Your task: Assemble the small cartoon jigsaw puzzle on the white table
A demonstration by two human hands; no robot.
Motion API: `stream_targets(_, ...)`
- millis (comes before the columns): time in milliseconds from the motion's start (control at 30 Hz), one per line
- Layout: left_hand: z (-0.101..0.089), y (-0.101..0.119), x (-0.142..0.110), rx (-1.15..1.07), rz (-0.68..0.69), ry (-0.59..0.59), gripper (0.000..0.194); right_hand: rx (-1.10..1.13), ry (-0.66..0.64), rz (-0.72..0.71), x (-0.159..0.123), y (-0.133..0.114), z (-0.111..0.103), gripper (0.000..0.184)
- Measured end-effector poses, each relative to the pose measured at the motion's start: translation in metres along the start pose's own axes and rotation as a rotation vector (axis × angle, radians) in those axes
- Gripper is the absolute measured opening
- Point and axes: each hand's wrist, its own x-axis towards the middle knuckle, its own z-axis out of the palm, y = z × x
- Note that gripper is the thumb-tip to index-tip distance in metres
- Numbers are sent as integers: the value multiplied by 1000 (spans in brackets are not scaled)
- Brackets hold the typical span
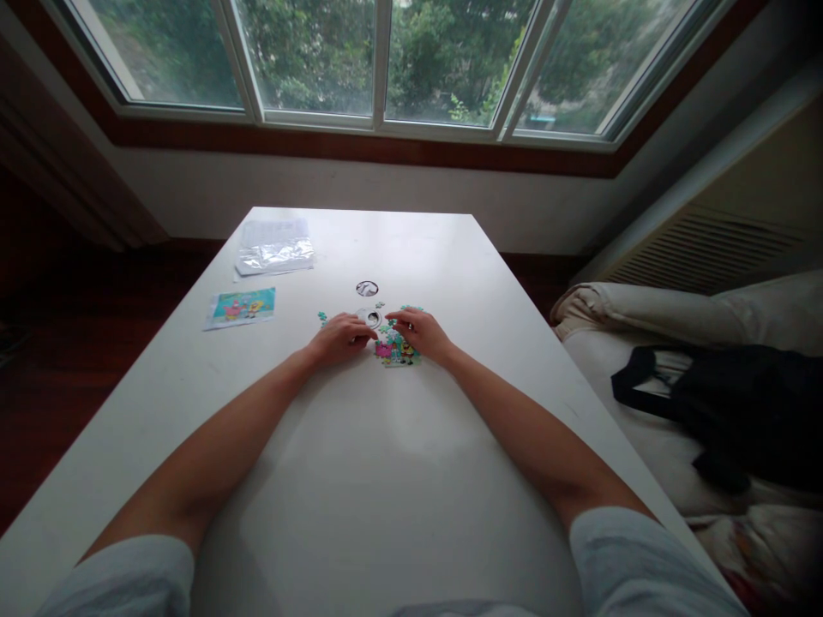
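Note:
A partly joined jigsaw puzzle (399, 351) with pink, yellow and green cartoon figures lies flat on the white table. My left hand (340, 336) rests at its left side, fingers curled and tips close to the puzzle's left edge; whatever they may hold is hidden. Over the puzzle's upper right part, my right hand (421, 331) has its fingers bent inward among small green pieces; any piece in its fingertips is too small to make out. Between the hands stands a small round white tin (372, 319). Several loose jigsaw pieces (322, 318) lie around, partly covered by my hands.
Behind the tin lies a round disc (367, 289), perhaps its lid. A cartoon picture card (242, 307) and a clear plastic bag with papers (275, 248) lie at the table's left. Right of the white table (386, 488), dark clothing (752, 411) lies on a pale sofa.

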Motion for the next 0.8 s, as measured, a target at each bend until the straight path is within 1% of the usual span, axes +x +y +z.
stream_targets(100,0,-1,-1,4,-12,10,28,46,34,54,0,2,1,21)
stream_targets(200,-1,1,0,8,-12,-10,28,130,84,145,-1,5,3,17)
stream_targets(267,-1,3,1,19,-2,-21,27,168,109,181,-1,6,4,16)
stream_targets(467,-2,5,1,22,-4,-19,24,195,168,202,0,5,3,11)
stream_targets(600,-4,5,1,0,-5,-29,20,277,195,237,1,7,4,16)
stream_targets(733,-4,6,1,-13,-18,-35,20,390,124,185,1,10,6,34)
stream_targets(800,-4,6,1,-22,-18,-37,20,376,116,168,1,11,7,34)
